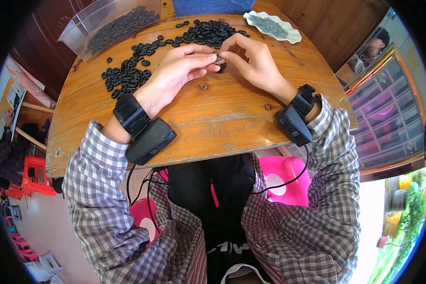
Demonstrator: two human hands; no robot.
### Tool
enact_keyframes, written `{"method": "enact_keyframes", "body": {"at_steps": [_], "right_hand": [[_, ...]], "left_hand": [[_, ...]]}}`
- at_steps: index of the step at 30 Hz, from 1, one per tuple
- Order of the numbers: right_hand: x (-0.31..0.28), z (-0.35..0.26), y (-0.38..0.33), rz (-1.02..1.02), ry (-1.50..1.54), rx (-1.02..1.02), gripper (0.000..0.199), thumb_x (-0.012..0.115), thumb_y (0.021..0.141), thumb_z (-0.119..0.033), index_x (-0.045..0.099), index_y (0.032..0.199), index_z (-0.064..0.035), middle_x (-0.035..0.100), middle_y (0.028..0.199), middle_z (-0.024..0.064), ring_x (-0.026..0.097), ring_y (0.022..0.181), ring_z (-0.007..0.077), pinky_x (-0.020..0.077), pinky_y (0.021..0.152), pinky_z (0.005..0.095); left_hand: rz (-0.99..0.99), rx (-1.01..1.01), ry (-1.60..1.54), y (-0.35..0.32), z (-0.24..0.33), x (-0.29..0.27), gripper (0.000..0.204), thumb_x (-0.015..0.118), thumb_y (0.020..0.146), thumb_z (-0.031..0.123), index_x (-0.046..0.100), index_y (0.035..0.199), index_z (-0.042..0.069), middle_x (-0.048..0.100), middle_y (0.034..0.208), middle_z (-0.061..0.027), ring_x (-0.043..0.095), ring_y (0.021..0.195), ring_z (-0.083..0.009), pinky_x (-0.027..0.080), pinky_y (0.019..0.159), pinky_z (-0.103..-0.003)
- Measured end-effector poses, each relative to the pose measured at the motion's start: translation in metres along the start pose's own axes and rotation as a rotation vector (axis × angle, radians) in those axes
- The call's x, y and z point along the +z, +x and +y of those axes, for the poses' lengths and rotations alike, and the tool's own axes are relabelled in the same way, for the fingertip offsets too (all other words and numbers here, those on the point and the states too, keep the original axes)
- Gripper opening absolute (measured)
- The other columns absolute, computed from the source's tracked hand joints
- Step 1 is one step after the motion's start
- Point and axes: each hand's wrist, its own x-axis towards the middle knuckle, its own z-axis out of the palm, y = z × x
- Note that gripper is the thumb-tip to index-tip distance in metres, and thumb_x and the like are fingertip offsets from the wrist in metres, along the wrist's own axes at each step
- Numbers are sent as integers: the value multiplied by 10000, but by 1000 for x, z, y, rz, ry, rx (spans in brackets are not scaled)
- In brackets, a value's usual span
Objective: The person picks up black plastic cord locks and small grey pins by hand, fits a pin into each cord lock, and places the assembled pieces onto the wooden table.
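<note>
Above the wooden table, my left hand (179,70) and my right hand (256,62) meet at their fingertips. Thumb and forefinger of each are closed in a pinch on a small dark piece (217,57), mostly covered by the fingers. Just under the fingertips a small black part (220,69) shows; I cannot tell whether it joins the pinched piece. Beyond my hands lies a dense heap of small black oval pieces with holes (208,33). More of these black pieces (127,78) are scattered to the left of my left hand.
A clear plastic bin (73,35) with many dark pieces stands at the far left of the table (199,128). At the back are a blue container (213,6) and a white scalloped dish (294,37) of small grey bits. Cables (288,182) hang from my wrist devices.
</note>
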Motion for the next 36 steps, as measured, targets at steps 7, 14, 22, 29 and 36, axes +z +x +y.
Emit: {"method": "enact_keyframes", "body": {"at_steps": [7, 14, 22, 29, 36], "right_hand": [[-1, 6, 1, 2, 101, 36, 104, 592, 792, -63, 574, 875, -3, 591, 784, 44, 520, 646, 101, 419, 596, 220], [-4, 2, 0, -61, -133, -74, 108, 561, 821, -96, 571, 835, 10, 569, 692, 79, 497, 588, 143, 398, 540, 251], [-4, 4, 0, -113, -66, -2, 170, 492, 860, -131, 532, 788, 18, 516, 630, 76, 467, 573, 128, 371, 528, 259], [-3, 4, -2, -176, 26, 26, 174, 448, 863, -118, 505, 781, 24, 489, 647, 57, 410, 582, 110, 349, 533, 262], [-3, 8, -2, -220, 144, 119, 204, 450, 865, -142, 482, 747, 21, 447, 619, 34, 393, 588, 91, 330, 535, 248]], "left_hand": [[-11, -8, -53, 2, -1, -3, 224, 566, 829, 140, 539, 1019, 24, 611, 951, -65, 599, 829, -112, 418, 692, -171], [-3, 38, 67, -3, 2, 3, 260, 609, 803, 171, 562, 993, 0, 638, 905, -86, 603, 757, -103, 431, 647, -182], [24, 65, 107, 1, 0, 2, 276, 619, 796, 161, 560, 996, -20, 637, 890, -88, 612, 727, -110, 435, 613, -181], [26, 58, 152, -2, 2, 3, 240, 605, 801, 139, 568, 980, -17, 638, 877, -78, 617, 726, -115, 434, 609, -180], [13, 19, 199, -3, 4, 7, 213, 575, 828, 142, 558, 990, 4, 627, 865, -54, 591, 741, -90, 423, 630, -177]]}}
